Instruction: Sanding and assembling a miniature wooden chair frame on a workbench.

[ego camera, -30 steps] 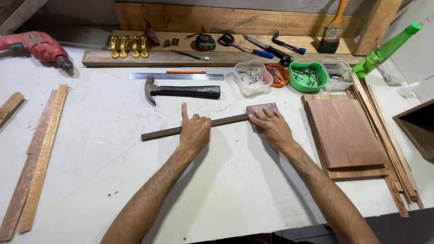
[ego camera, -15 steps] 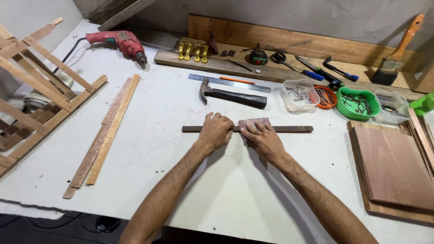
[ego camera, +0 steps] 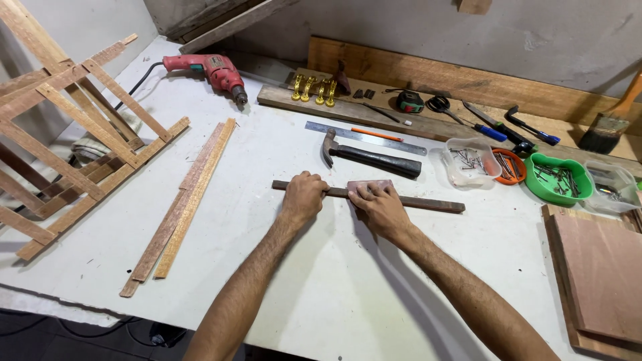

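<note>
The left hand (ego camera: 302, 198) has its fingers clamped on a dark strip (ego camera: 428, 202); the right hand (ego camera: 380, 208) presses a sanding block (ego camera: 370, 185) flat onto it, fingers together, on the counter (ego camera: 321, 281).

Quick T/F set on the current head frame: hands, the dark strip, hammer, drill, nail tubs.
1. Both hands rest on the dark wood strip. True: the left hand and the right hand press on it.
2. The hammer lies beyond the strip. True.
3. The red drill is in the right hand. False: it lies on the white table, far left, untouched.
4. The green tub is empty. False: it holds nails or screws.
5. The two pale slats lie left of the left hand. True.
</note>
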